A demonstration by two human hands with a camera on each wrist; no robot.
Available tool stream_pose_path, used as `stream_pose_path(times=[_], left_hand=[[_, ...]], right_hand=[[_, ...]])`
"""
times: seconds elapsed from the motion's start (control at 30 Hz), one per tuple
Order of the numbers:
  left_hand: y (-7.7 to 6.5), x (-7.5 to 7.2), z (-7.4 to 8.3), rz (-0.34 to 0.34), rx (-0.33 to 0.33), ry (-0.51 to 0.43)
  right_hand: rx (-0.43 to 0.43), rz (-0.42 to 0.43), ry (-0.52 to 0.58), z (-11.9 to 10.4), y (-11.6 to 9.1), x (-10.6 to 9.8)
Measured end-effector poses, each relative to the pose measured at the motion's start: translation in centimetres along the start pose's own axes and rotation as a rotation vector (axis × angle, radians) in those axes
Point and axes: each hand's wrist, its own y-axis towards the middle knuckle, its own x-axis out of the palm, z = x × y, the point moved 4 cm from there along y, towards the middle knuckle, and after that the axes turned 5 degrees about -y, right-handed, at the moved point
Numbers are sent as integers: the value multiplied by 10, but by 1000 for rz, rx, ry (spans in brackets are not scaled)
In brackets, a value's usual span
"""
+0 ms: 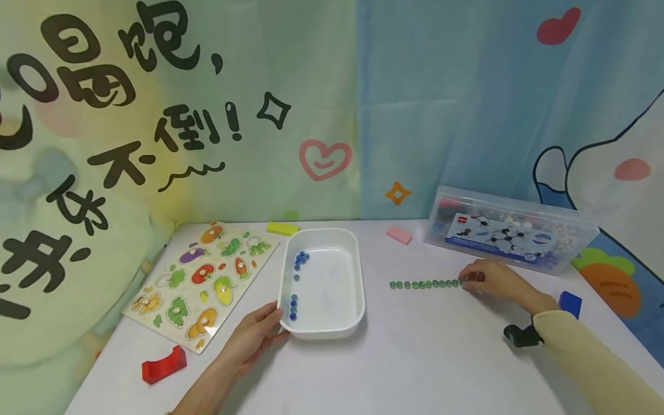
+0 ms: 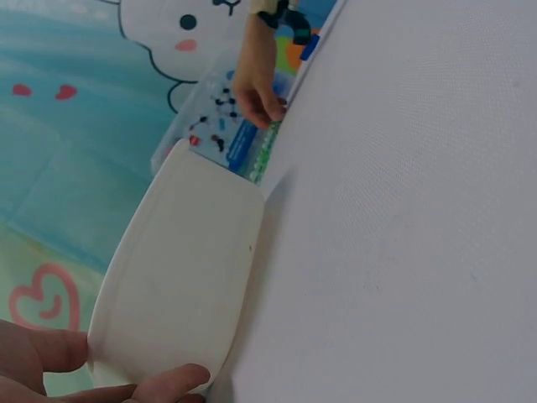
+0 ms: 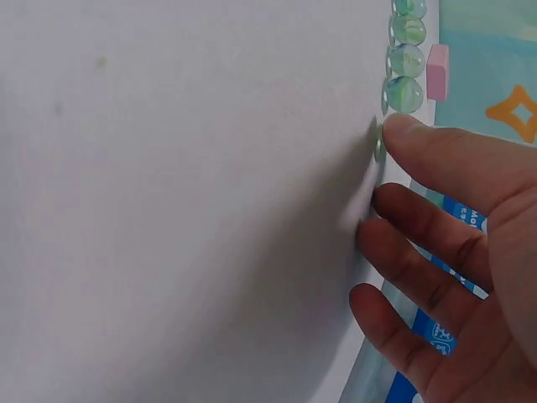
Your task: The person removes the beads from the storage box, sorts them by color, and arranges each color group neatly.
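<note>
Left hand on the near left corner of a white tray; thumb at the rim, fingers curled beneath, so the wall is pinched between them; tray stands upright on the white desk, left of a row of green marbles; inside it, blue marbles lie along the left wall, a loose cluster toward the far end, a short line nearer the holding hand.

Right hand at the right end of the green row; thumb tip just beside the last clearly visible marble, other fingers bent and set apart from one another; cannot tell whether a marble is pinched behind the thumb; green marbles run single file on the desk, close together, some seeming to touch.

Surroundings: clear plastic box with a molecule-print label, behind the right hand; pink block left of the box; blue block beside the right wrist, partly hidden; dark wrist strap at the pale sleeve; vegetable picture board left of the tray; yellow block at its far corner; red arched block near its close edge; printed curtain behind everything.
</note>
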Motion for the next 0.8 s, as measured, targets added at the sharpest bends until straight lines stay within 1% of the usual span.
stream_pose_path(times=[0.13, 0.37, 0.53, 0.63, 0.73, 0.8], left_hand=[[0, 0, -1, 3, 1, -4], [-1, 0, -1, 6, 4, -3], [-1, 1, -1, 1, 2, -6], [-1, 1, -1, 3, -4, -8], [-1, 1, 0, 14, -11, -10], [-1, 0, 0, 21, -13, -11]], right_hand=[[21, 0, -3, -2, 0, 1], [26, 4, 0, -6, -2, 1], [70, -21, 0, -4, -2, -1], [85, -19, -4, -7, 0, -10], [44, 11, 0, -19, 7, -23], [12, 34, 1, -31, 13, -31]])
